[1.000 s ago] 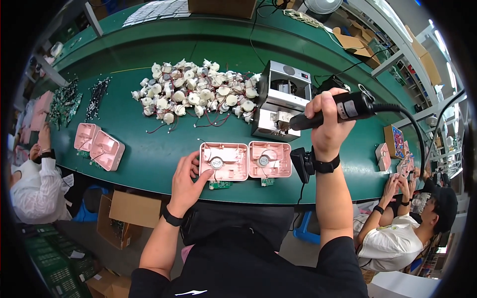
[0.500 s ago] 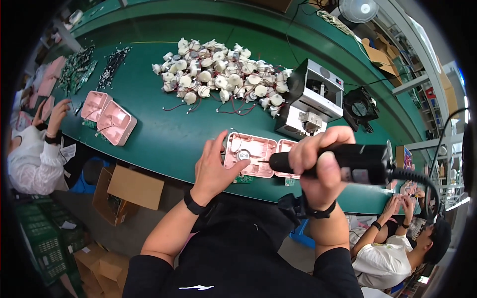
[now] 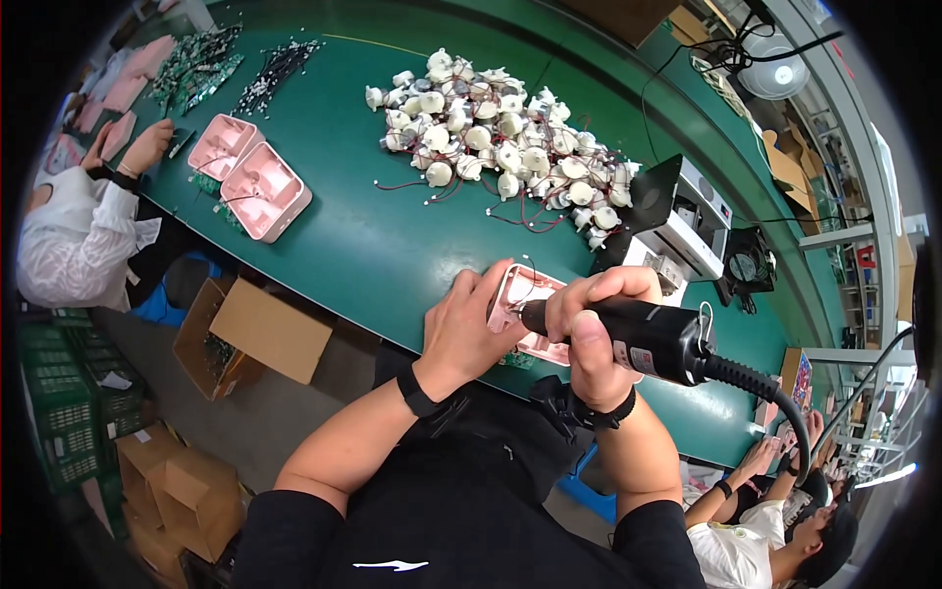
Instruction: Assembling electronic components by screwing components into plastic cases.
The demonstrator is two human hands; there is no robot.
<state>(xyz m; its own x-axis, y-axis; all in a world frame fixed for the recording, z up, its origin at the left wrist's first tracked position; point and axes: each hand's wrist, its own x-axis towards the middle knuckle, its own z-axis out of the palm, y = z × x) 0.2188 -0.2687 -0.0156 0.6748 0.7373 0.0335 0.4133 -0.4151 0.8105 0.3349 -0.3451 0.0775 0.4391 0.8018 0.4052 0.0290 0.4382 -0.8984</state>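
Note:
My right hand (image 3: 599, 329) grips a black electric screwdriver (image 3: 648, 339), its tip pointing left over a pink plastic housing (image 3: 525, 299) at the near edge of the green table (image 3: 363, 236). My left hand (image 3: 466, 324) rests on the left end of that housing and steadies it. The housing is mostly hidden under both hands. The screwdriver's black cable (image 3: 775, 412) trails off to the right.
A heap of small white motors with red wires (image 3: 500, 137) lies farther back. A grey and black device (image 3: 677, 221) stands to the right. Two more pink housings (image 3: 245, 177) lie left, by another person's hand (image 3: 147, 147). Cardboard boxes (image 3: 260, 329) sit below the table edge.
The screwdriver has come down from beside the grey device to the pink housing. My left hand has closed onto the housing's left end. The view has tilted and shifted.

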